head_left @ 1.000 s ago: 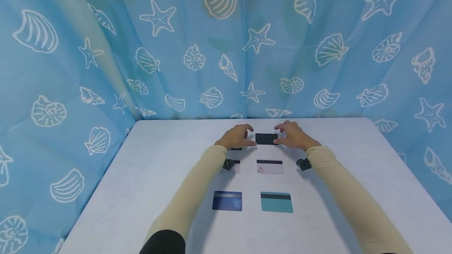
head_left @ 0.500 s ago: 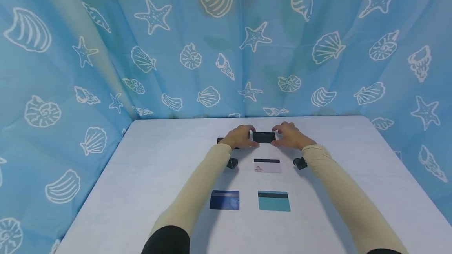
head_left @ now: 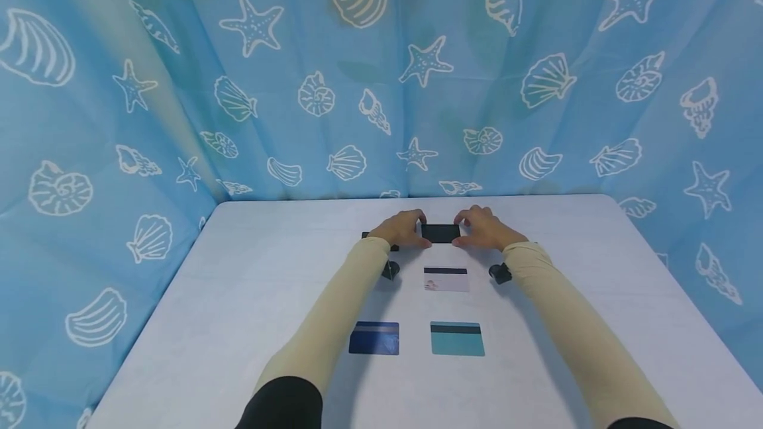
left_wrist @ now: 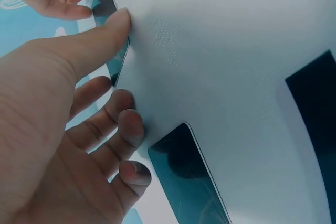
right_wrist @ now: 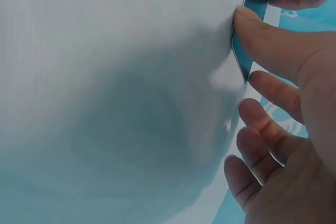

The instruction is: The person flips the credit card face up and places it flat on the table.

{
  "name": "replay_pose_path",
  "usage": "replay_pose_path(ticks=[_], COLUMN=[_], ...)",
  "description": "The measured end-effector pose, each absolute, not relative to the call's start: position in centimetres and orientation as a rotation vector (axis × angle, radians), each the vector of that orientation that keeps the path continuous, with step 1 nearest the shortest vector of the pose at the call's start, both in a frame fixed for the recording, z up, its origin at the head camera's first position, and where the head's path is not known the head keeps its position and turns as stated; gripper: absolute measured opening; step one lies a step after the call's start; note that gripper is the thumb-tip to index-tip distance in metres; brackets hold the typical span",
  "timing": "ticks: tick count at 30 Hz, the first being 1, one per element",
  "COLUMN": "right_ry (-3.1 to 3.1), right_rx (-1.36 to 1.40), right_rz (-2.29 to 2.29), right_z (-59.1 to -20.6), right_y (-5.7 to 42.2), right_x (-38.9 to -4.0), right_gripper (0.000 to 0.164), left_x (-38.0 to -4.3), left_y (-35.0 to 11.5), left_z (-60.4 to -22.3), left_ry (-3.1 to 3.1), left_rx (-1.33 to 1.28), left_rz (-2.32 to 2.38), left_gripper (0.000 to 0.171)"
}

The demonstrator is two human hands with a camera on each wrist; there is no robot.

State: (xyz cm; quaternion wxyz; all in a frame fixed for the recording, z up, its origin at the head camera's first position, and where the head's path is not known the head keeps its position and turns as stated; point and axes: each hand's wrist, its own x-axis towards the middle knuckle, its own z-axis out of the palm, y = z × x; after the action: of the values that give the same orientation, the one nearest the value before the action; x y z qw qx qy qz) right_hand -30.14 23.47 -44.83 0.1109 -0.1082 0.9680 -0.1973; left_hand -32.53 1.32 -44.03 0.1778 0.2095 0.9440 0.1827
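At the far side of the table, a black card (head_left: pixel 440 234) lies long side across. My left hand (head_left: pixel 399 229) pinches its left end, with the thumb on the near edge and the index finger at the far corner. The right end is pinched the same way by my right hand (head_left: pixel 484 229). In the left wrist view the other fingers of the left hand are loosely bent beside a second dark card (left_wrist: pixel 189 177). The right wrist view has the right thumb (right_wrist: pixel 249 22) on the edge of the black card.
Nearer on the white table (head_left: pixel 268 296) lie a pale card with a black stripe (head_left: pixel 446 280), a blue card (head_left: pixel 373 338) and a teal card (head_left: pixel 457 339). The left forearm hides another striped card (left_wrist: pixel 315 119) from the head view. A blue shell-print curtain (head_left: pixel 357 71) hangs behind.
My left hand has moved slightly right, closer onto the left end of the black card. The right hand stays at the other end. The head view has shifted a little.
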Motion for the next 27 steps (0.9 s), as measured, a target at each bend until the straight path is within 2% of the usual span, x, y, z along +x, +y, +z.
replay_pose_path(ticks=[6, 27], right_ry=[2.808, 2.78], right_rx=[-0.337, -0.387], right_rz=[-0.592, -0.629], right_z=[-44.82, -44.69], right_y=[23.49, 23.14], right_x=[-30.12, -29.44], right_gripper=[0.053, 0.053], left_x=[-32.28, -31.82], left_y=[1.01, 0.77], left_z=[-43.9, -43.73], left_ry=[2.648, 2.593], left_rx=[0.609, 0.578], left_rz=[0.501, 0.441], left_gripper=[0.055, 0.06])
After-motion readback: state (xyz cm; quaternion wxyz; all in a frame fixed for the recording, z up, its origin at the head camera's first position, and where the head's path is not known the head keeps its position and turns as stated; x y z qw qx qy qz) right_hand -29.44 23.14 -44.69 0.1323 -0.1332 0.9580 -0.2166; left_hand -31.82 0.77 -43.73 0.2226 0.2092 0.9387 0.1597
